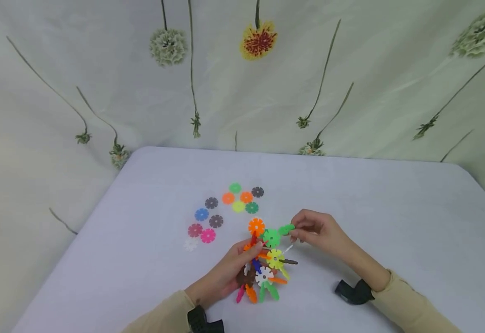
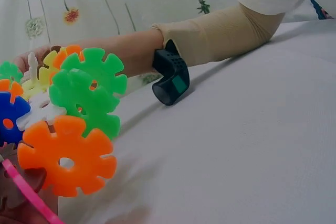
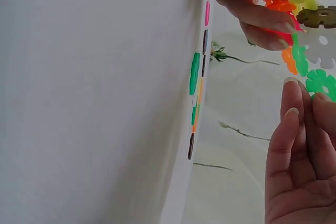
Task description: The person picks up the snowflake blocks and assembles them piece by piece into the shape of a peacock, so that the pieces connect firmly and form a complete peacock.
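Note:
My left hand (image 1: 231,270) grips a cluster of interlocked, notched plastic discs in many colours, held above the table. A brown disc (image 1: 246,276), a white disc (image 1: 264,276), a yellow disc (image 1: 274,259) and an orange disc (image 1: 257,226) are among its pieces. My right hand (image 1: 319,231) pinches a green disc (image 1: 286,229) between thumb and fingers. That disc meets the edge of another green disc (image 1: 272,238) on the cluster. In the left wrist view, an orange disc (image 2: 86,163) and two green discs stick out of the cluster. The left palm is hidden behind the pieces.
Several loose discs lie flat on the white table (image 1: 371,194) beyond the left hand, among them a blue disc (image 1: 202,214), a pink disc (image 1: 208,235) and a dark grey disc (image 1: 258,191). A flower-print cloth (image 1: 226,92) hangs behind. Each wrist wears a black camera (image 1: 354,292).

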`<state>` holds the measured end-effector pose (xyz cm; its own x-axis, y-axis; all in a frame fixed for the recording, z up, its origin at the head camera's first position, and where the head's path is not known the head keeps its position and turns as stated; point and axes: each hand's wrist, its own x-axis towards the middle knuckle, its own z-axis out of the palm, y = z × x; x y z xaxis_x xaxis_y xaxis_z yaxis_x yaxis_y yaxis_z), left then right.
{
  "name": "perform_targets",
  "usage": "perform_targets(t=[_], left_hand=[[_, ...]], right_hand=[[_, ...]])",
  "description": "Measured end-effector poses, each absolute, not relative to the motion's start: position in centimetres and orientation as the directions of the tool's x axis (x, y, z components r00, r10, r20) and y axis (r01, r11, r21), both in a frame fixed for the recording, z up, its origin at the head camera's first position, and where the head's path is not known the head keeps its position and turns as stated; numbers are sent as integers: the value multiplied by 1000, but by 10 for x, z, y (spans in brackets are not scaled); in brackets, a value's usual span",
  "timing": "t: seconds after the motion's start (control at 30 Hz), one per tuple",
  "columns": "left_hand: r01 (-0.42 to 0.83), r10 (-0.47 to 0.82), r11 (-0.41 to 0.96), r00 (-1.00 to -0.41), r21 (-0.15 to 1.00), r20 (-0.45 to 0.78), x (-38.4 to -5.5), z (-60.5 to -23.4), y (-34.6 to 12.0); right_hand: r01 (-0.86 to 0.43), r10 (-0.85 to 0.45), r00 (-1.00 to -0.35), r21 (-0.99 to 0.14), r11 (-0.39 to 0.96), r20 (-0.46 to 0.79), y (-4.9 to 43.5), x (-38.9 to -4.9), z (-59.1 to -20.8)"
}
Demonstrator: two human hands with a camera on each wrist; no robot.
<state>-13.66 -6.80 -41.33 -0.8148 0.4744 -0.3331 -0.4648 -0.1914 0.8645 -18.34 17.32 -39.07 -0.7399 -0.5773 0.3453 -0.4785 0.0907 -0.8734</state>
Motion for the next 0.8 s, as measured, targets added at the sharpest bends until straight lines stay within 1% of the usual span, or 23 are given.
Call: perform_targets(t=[0.1, 0.2, 0.37, 0.6, 0.7, 0.8], left_hand=[[-466, 486, -184, -808, 865, -332, -137, -414, -69], [-468, 474, -172, -811, 867, -343, -137, -414, -70], [-477, 431, -141, -819, 868, -380, -136, -413, -71], [-476, 472, -165, -807, 864, -355, -137, -414, -72], [-472, 481, -162, -805, 867, -348, -137, -414, -72], [-477, 497, -171, -797, 862, -343, -138, -414, -73]], right_hand=[[-505, -592, -714, -861, 66, 374, 171, -180, -391], [-526, -604, -698, -848, 69, 384, 170, -179, -392], [-552, -623, -686, -826, 110, 376, 170, -181, -395], [-568, -656, -674, -807, 165, 340, 171, -181, -397], [-607, -661, -663, -769, 200, 351, 171, -180, -396], [-677, -676, -625, -701, 221, 390, 170, -179, -395]])
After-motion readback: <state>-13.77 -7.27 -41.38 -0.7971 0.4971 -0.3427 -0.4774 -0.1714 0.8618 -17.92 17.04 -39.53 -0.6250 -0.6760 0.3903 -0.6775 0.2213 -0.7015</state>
